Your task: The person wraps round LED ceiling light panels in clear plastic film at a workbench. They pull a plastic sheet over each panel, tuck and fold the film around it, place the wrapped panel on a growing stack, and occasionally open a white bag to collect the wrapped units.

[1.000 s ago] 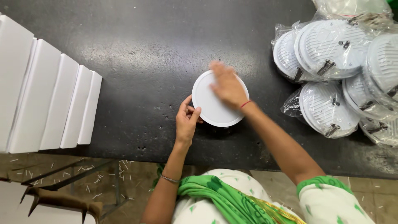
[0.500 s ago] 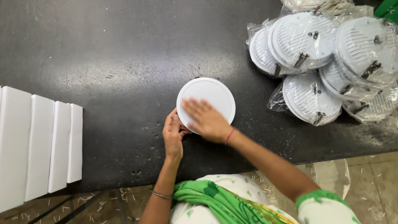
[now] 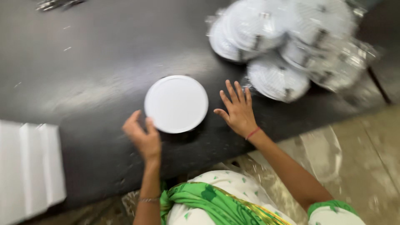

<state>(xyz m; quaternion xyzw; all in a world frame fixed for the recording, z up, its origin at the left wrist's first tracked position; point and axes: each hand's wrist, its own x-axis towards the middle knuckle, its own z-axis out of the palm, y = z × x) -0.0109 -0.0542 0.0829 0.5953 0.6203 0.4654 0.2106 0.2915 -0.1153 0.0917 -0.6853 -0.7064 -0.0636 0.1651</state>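
In the head view, a flat round white plastic disc [image 3: 176, 103] lies on the dark counter [image 3: 83, 71], close to its near edge. The left hand [image 3: 143, 137] hovers just beside the disc's lower left rim, fingers loosely curled and holding nothing; whether a fingertip touches the rim cannot be told. The right hand [image 3: 237, 110] is just to the disc's right, apart from it, fingers spread wide and empty. Beyond the right hand lies a blurred heap of round white ribbed fittings in clear bags [image 3: 287, 46]. A row of flat white boxes [image 3: 29, 166] sits at the counter's left end.
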